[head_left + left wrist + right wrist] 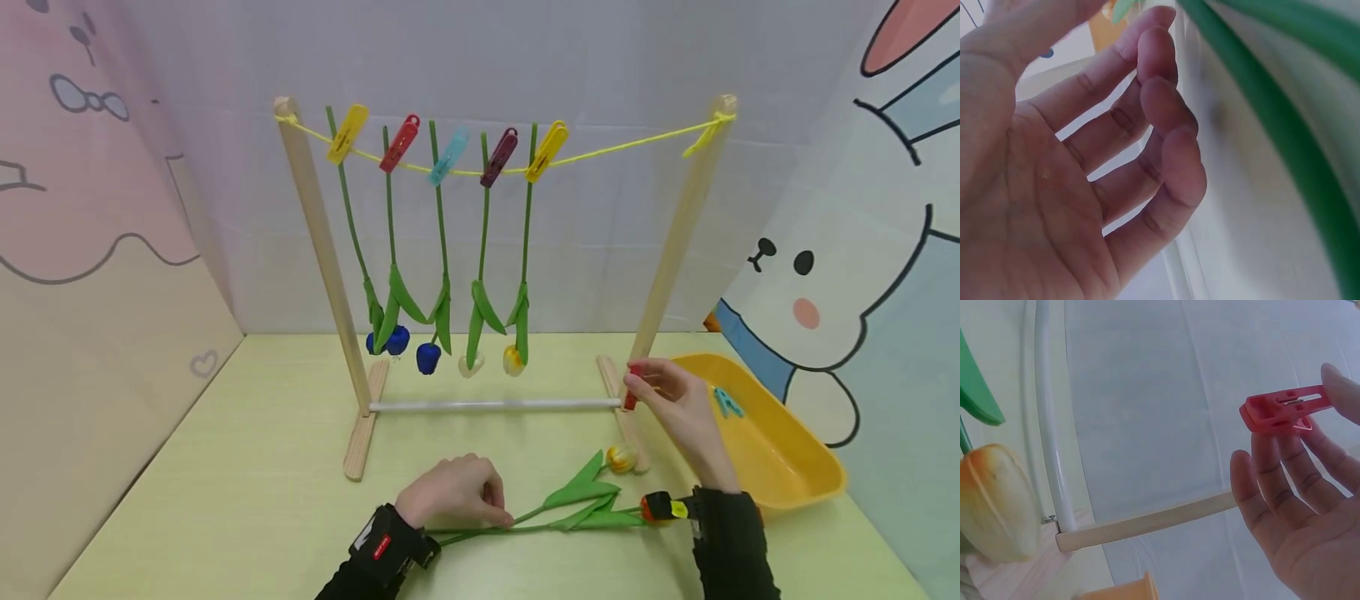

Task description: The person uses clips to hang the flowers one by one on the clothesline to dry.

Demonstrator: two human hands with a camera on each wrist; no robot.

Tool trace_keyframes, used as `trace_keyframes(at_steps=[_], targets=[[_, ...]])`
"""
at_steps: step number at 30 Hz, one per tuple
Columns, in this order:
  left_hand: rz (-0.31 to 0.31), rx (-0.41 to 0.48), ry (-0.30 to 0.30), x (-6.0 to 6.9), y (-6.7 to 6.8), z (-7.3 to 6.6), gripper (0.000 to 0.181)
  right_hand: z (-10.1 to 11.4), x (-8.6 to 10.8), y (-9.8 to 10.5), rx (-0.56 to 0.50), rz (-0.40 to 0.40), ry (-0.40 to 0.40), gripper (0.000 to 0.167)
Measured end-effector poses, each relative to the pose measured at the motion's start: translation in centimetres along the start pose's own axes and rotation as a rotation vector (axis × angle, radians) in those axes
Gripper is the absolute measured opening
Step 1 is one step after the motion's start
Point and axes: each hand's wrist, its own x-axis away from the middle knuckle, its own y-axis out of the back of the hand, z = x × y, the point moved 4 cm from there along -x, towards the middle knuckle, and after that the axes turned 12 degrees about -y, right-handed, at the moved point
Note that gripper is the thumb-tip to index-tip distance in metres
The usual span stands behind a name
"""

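My right hand (678, 408) pinches a red clothespin (1285, 409) between thumb and fingers, in front of the rack's right post. Low over the table, my left hand (456, 492) has its fingers loosely bent beside the stems of two artificial tulips. In the left wrist view a green stem (1272, 125) runs just past the fingertips, with nothing seen in the palm. One lying tulip has a yellow-white bloom (621, 458); the other has an orange-red bloom (651, 507), partly covered by the right wrist's camera.
Several tulips hang head down from a yellow string (615, 158), held by coloured clothespins, between wooden posts (322, 250). A white bar (495, 405) joins the posts low down. At right, a yellow basin (787, 467) holds a teal clothespin (727, 402).
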Motion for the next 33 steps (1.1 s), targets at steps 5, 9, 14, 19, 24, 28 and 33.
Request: trace_keyframes(at_steps=[5, 9, 14, 19, 24, 28, 33], targets=[[0.025, -0.016, -0.041, -0.02, -0.34, -0.45, 0.019, -0.09, 0.08, 0.08, 0.006, 0.002, -0.001, 0.034], [0.031, -0.018, -0.051, -0.12, -0.40, -0.50, 0.018, -0.05, 0.12, -0.01, -0.007, 0.008, 0.015, 0.029], [0.039, -0.039, -0.052, -0.32, -0.42, -0.26, 0.015, -0.01, 0.13, -0.07, -0.029, 0.011, 0.045, 0.027], [0.049, -0.047, -0.042, -0.46, -0.39, -0.10, 0.013, -0.14, 0.11, -0.03, -0.033, 0.009, 0.046, 0.026], [0.053, -0.037, -0.027, -0.45, -0.26, -0.05, 0.012, -0.22, 0.10, 0.05, -0.034, 0.009, 0.032, 0.028], [0.046, -0.037, -0.023, -0.38, 0.01, -0.19, 0.011, -0.28, 0.08, 0.13, -0.041, 0.014, 0.027, 0.033], [-0.007, -0.072, -0.056, -0.29, 0.54, -0.34, 0.008, -0.40, 0.07, 0.17, -0.037, 0.017, 0.015, 0.038]])
